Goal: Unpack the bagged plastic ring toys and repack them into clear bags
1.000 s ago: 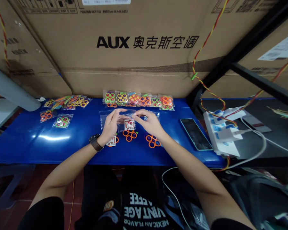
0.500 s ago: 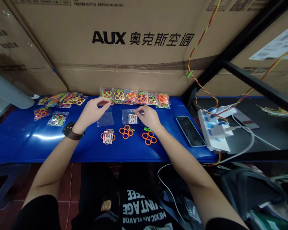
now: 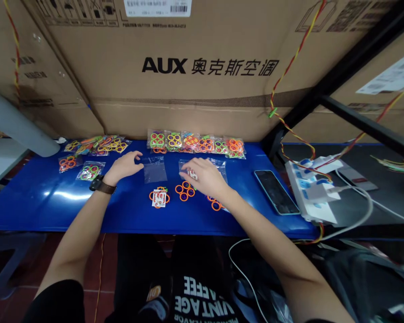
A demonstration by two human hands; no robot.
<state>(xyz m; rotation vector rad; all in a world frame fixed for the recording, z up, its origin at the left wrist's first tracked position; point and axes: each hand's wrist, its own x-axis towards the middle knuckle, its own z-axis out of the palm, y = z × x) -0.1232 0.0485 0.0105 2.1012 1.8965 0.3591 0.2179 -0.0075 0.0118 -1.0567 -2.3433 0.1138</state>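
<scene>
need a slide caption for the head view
Left hand and right hand over a blue table bearing orange rings and clear bags.

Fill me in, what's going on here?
A person works bare-handed at a glossy blue table. The right hand is over a clear plastic bag and a small red-and-white printed card; contact is unclear. The left hand, open and seemingly holding nothing, is beside another clear bag. Three sets of orange plastic rings lie nearer the person; clear packets of multicoloured rings line the back.
</scene>
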